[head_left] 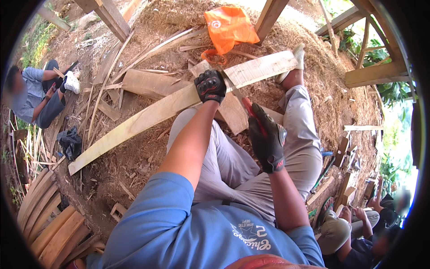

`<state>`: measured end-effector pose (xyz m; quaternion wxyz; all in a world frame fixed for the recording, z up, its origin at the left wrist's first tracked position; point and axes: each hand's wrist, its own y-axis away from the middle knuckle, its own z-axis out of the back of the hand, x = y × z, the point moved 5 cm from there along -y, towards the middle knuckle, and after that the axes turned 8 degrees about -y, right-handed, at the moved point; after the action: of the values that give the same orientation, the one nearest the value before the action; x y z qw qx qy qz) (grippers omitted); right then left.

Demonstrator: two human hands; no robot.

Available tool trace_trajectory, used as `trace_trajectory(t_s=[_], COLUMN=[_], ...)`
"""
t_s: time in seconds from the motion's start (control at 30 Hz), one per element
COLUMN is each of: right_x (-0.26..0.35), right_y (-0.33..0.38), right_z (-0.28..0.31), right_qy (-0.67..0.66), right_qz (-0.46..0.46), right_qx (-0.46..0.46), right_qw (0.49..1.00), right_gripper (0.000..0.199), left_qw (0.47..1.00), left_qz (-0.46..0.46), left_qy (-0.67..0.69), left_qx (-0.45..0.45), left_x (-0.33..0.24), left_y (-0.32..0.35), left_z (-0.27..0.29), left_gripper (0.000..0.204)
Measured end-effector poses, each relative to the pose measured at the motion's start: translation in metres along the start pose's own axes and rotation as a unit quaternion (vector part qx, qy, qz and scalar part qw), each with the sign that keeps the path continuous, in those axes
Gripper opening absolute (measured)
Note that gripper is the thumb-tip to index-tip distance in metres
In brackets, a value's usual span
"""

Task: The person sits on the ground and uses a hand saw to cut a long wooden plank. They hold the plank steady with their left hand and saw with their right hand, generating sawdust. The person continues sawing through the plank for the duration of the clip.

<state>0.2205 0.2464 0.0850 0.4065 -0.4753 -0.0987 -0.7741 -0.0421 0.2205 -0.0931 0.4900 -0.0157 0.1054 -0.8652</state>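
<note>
Head view: at the bottom of the frame, a blue shirt (201,233) is seen, with grey trousers (301,119) stretched above it. Right of centre, the right hand (267,139) is covered by a black glove; its fingers are closed on the red handle of a blade (234,91), though the grip is partly hidden. The blade is angled up and left, across the plank. Above centre, the left hand (210,85), also gloved, is clenched at the plank (139,116), its fingertips hidden. The plank, pale and slightly curved, is laid aslant from the left of the frame to the upper right, where its end is set beside a shoe (299,54). Behind it, a broad board (150,84) is partly covered. At lower left, curved timbers (58,228) are stacked, and a black bag (70,142) is seen above them. At lower right, seated people (358,224) are partly cut off by the rim. At top centre, an orange bag (230,29) is spread on shavings. At far left, a seated person (42,94) is seen.
</note>
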Motion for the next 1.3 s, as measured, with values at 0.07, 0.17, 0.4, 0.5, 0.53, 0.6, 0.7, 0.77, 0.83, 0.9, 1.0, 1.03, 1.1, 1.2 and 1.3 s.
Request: trace_trajectory(t_s=[0.07,0.17,0.4,0.5,0.53,0.6,0.7,0.77,0.83,0.9,1.0,1.03,1.1,1.2,1.3], right_x=[-0.004,-0.02,-0.044,-0.046,-0.054,-0.067,-0.102,-0.111,-0.115,-0.106,-0.088,-0.08,-0.068,-0.061,-0.063], right_y=[-0.009,-0.022,-0.041,-0.058,-0.046,-0.031,-0.001,0.011,0.018,0.012,0.019,0.025,0.048,0.078,0.068], right_z=[-0.013,-0.03,-0.076,-0.077,-0.079,-0.09,-0.087,-0.084,-0.086,-0.081,-0.061,-0.049,-0.024,-0.001,-0.009], right_qy=[0.013,0.029,-0.004,-0.115,-0.031,-0.095,-0.069,-0.063,-0.046,-0.027,0.005,0.004,0.002,0.006,0.039], right_qz=[0.011,-0.023,0.004,0.016,-0.119,-0.029,0.004,0.007,-0.036,-0.039,-0.09,-0.111,-0.132,-0.095,0.0], right_qx=[-0.003,0.007,-0.025,-0.037,0.059,0.018,0.022,0.024,0.044,0.038,0.065,0.069,0.073,0.057,0.037], right_qw=[1.0,0.999,1.0,0.993,0.991,0.995,0.997,0.998,0.997,0.998,0.994,0.991,0.989,0.994,0.999], right_gripper=[0.035,0.034,0.036,0.038,0.039,0.041,0.046,0.048,0.05,0.051,0.05,0.05,0.049,0.049,0.047], left_qw=[1.0,0.999,1.0,0.999,0.999,0.999,0.998,1.0,1.0,0.999,0.999,0.999,0.999,0.999,0.999], left_qz=[0.006,0.006,-0.005,-0.007,-0.013,-0.013,0.008,0.006,-0.009,-0.008,0.009,0.012,0.015,0.016,0.014], left_qy=[0.022,0.04,0.028,0.032,0.03,0.032,0.03,0.017,0.022,0.012,0.013,0.013,0.017,0.026,0.033], left_qx=[0.0,-0.01,0.001,0.012,0.01,0.019,0.047,0.019,0.015,0.029,0.034,0.032,0.031,0.017,-0.013], left_x=[0.001,-0.002,0.001,0.004,0.01,0.008,0.007,0.006,0.003,0.0,0.004,0.004,0.004,0.005,0.004], left_y=[0.003,0.001,0.004,-0.007,0.001,-0.005,-0.01,-0.007,-0.005,-0.005,-0.004,-0.006,-0.006,-0.007,-0.004], left_z=[-0.001,0.003,0.005,0.002,0.001,0.006,0.008,0.003,0.005,0.012,0.01,0.008,0.005,-0.001,0.001], left_gripper=[0.024,0.022,0.02,0.02,0.022,0.026,0.026,0.025,0.026,0.025,0.025,0.025,0.025,0.025,0.025])
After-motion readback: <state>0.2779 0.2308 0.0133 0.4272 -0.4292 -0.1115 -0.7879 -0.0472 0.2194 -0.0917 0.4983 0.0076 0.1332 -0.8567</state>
